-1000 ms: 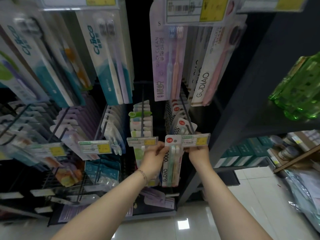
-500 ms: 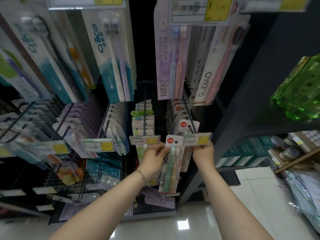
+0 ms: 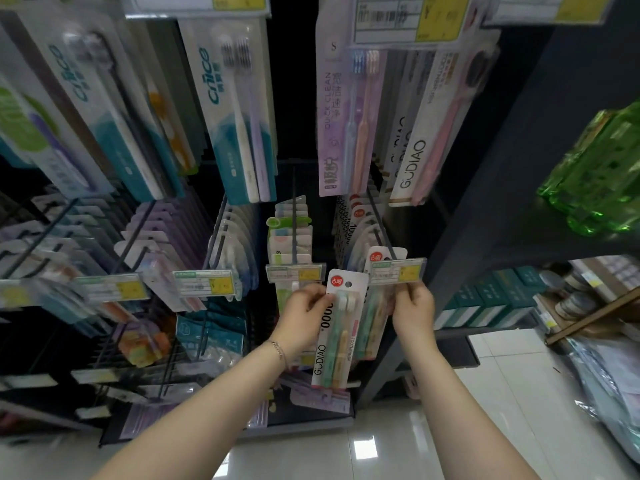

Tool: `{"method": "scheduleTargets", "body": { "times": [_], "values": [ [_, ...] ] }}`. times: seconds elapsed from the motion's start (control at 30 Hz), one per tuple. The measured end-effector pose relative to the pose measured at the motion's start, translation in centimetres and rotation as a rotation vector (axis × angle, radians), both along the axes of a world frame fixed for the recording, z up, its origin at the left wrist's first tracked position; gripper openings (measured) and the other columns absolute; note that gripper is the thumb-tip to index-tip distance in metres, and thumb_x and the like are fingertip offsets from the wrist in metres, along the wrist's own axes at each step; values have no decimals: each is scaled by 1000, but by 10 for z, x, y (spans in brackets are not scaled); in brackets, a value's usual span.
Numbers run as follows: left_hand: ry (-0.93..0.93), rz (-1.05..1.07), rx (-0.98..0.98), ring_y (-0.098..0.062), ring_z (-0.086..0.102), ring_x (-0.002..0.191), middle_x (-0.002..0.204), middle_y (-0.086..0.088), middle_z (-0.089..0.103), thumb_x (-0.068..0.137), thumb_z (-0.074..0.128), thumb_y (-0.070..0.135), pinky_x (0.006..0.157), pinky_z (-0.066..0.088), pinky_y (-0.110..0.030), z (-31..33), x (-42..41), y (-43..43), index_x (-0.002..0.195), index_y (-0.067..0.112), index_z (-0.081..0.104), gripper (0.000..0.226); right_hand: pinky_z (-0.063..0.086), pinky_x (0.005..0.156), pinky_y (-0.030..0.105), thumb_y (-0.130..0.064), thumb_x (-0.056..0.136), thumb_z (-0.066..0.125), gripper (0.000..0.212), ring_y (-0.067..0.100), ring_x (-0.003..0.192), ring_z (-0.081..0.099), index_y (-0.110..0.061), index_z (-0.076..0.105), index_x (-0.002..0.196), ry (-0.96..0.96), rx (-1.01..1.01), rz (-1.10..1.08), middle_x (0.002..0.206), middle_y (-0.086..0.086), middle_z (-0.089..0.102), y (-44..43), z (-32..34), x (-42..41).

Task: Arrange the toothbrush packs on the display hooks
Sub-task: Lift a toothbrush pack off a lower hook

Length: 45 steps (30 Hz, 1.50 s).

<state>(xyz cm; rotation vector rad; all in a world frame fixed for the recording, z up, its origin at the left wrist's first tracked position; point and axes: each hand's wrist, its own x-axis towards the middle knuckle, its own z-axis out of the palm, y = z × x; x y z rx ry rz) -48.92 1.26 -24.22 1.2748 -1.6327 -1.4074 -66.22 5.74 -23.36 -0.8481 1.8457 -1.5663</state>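
At far left of the rack, wire hooks [image 3: 138,230] carry rows of blurred packs. Each hook ends in a yellow-and-white price label [image 3: 204,284]. Tall Cnice packs [image 3: 239,116] hang above them.

Centre, lower row: your left hand [image 3: 306,313], with a thin bracelet [image 3: 277,351] at the wrist, pinches the left edge of a GUDIAO pack [image 3: 341,327] between thumb and curled fingers. The pack is held upright with a slight tilt, bottom end toward the left. A red round sticker and the hang hole are at its top. It is off the hook, its top just left of the price tag [image 3: 398,270].

Behind it, the display hook [image 3: 380,223] runs down to that tag, loaded with matching packs. The front hung pack [image 3: 377,306] sits partly behind the one you hold.

Your right hand [image 3: 412,310] is just under the tag, fingers curled onto the right edge of the hung pack and gripping it. The two hands are near each other, with both packs between them.

Far right, on the dark shelf: green bottles [image 3: 595,174], well apart from your hands.
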Motion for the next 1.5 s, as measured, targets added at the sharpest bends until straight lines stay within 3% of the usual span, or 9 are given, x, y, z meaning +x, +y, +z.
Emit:
{"method": "scheduleTargets", "body": {
  "times": [0.1,0.3,0.53,0.67,0.83,1.03,1.13,1.5],
  "values": [
    [-2,6,-14,-15,66,93,93,0,70,96,55,18,93,52,-39,1,1,1,88,17,67,14,49,74,35,-17,101,46,24,10,74,58,-28,64,90,-46,-27,6,82,-5,66,4,-2,0],
    [2,13,-32,-11,67,88,92,1,71,96,55,18,79,53,-23,4,6,9,89,17,67,15,53,79,37,-23,101,47,21,15,85,64,-26,67,94,-74,-19,41,91,-3,71,9,2,-1],
    [-22,7,-68,-10,67,90,92,4,71,95,57,20,84,53,-27,-1,17,9,89,19,69,13,44,71,31,-16,101,44,25,9,74,58,-30,63,91,44,39,126,84,-6,65,19,-1,6],
    [-9,10,-54,-6,66,89,92,7,71,95,57,21,79,52,-22,1,22,9,86,26,68,15,54,82,38,-17,100,46,24,16,90,66,-30,63,90,43,58,138,94,-4,70,25,-5,11],
    [42,25,-67,5,65,76,85,7,70,94,59,18,69,48,-10,5,28,8,84,20,69,14,54,81,41,-20,100,46,21,18,88,66,-25,65,93,119,73,106,91,-2,70,30,-15,9],
    [115,-15,-10,-6,65,76,83,2,69,92,62,15,67,55,-24,8,25,8,86,10,70,11,51,65,36,-14,100,47,22,16,59,57,-18,64,86,65,81,165,65,3,61,27,-7,16],
    [134,-5,14,0,65,70,81,3,69,91,62,12,65,55,-20,10,21,10,88,6,70,10,47,55,26,-12,100,46,23,14,49,55,-15,63,85,-12,54,184,56,6,57,24,-1,21],
    [97,-31,10,-6,67,70,81,0,72,92,61,11,64,55,-23,9,28,8,91,2,68,12,45,49,18,-12,99,50,19,12,42,52,-4,65,90,-60,60,296,51,7,56,25,5,26]
  ]
}}
